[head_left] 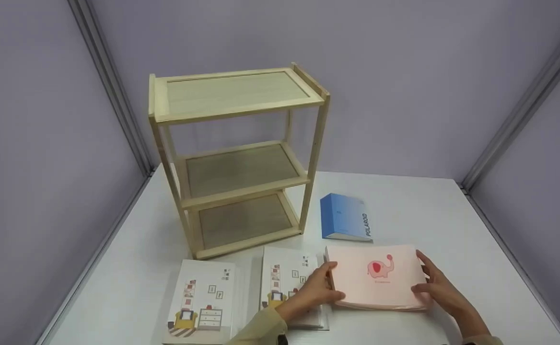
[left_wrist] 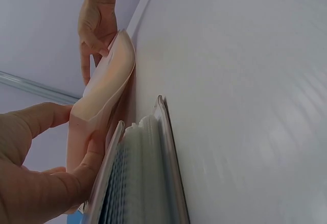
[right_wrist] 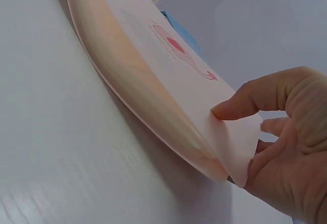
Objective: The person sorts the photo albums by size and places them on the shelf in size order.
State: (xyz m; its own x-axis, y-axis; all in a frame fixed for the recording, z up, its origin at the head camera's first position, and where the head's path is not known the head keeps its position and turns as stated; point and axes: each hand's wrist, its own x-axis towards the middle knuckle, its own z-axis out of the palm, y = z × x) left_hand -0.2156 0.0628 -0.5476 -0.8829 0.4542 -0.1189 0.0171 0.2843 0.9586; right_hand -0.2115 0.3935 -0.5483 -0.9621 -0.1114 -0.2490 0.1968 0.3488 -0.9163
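A pink photo album with an elephant drawn on its cover lies between my two hands, its front edge slightly raised in the wrist views. My left hand grips the spine side, thumb and fingers spread along it. At the opposite end, my right hand pinches the album, the thumb on the cover and the other fingers round the edge. Seen from the right wrist, the cover's corner bends under the thumb, and the pages bow below it. Beneath my left forearm is a white album with a room drawing, partly hidden.
Another white album lies to the left. Behind the pink album is a blue album marked POLAROID. A three-tier wooden shelf stands at the back left of the white table, with walls around it.
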